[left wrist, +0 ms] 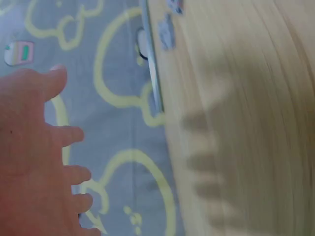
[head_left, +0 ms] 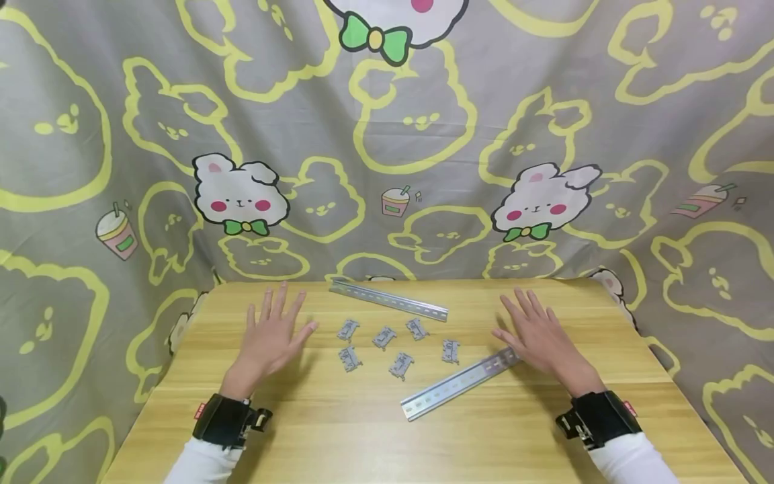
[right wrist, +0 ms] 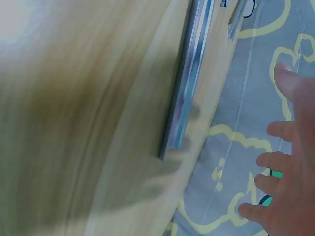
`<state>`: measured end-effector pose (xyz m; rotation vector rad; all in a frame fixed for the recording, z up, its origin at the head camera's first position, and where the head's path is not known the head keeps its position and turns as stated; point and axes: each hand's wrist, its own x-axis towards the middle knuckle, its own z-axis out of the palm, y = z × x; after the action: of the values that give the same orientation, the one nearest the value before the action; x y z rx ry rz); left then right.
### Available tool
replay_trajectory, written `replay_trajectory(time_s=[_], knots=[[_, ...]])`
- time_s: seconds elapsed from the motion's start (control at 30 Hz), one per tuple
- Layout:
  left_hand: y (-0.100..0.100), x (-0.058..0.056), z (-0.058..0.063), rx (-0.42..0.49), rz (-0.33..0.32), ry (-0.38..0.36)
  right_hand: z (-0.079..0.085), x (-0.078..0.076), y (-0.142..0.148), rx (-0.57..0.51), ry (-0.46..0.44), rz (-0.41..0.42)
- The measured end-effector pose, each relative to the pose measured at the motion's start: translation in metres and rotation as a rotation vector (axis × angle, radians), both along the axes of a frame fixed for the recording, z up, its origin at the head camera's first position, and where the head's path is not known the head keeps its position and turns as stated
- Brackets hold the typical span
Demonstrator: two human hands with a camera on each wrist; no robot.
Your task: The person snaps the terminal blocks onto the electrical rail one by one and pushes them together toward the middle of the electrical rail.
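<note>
My left hand hovers over the table's left side, fingers straight and spread, holding nothing. On the other side my right hand is held the same way, overlapping the far end of a slotted metal DIN rail in the head view. The right wrist view shows that rail lying on the wood, apart from the spread fingers. Between the hands lie several small grey terminal blocks, among them one near the left hand, one at the front and one at the right.
A second slotted DIN rail lies slantwise near the back edge of the wooden table. A grey curtain with yellow outlines and rabbit faces hangs behind the table and along both sides. Each wrist wears a black camera band.
</note>
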<state>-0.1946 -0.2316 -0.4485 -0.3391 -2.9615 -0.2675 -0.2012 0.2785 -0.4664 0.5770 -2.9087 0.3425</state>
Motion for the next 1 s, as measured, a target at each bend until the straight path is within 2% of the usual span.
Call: replay_trajectory(time_s=[0.2,0.43,0.53,0.7,0.87,1.0], knots=[[0.034,0.015,0.005,0.006,-0.039,0.035,-0.006,0.004,0.009,-0.030,-0.019,0.061],[0.085,0.053,-0.001,0.059,-0.077,0.050,-0.018,0.013,0.016,-0.042,0.021,0.106],[0.106,0.064,-0.007,0.059,-0.125,0.064,-0.024,0.016,0.017,-0.080,0.019,0.125],[0.138,0.076,-0.015,0.030,-0.218,0.091,-0.034,0.017,0.018,-0.137,0.011,0.160],[0.173,0.091,-0.021,0.039,-0.282,0.045,-0.040,0.016,0.020,-0.180,-0.001,0.176],[0.193,0.097,-0.025,0.047,-0.324,-0.005,-0.042,0.015,0.020,-0.191,0.005,0.177]])
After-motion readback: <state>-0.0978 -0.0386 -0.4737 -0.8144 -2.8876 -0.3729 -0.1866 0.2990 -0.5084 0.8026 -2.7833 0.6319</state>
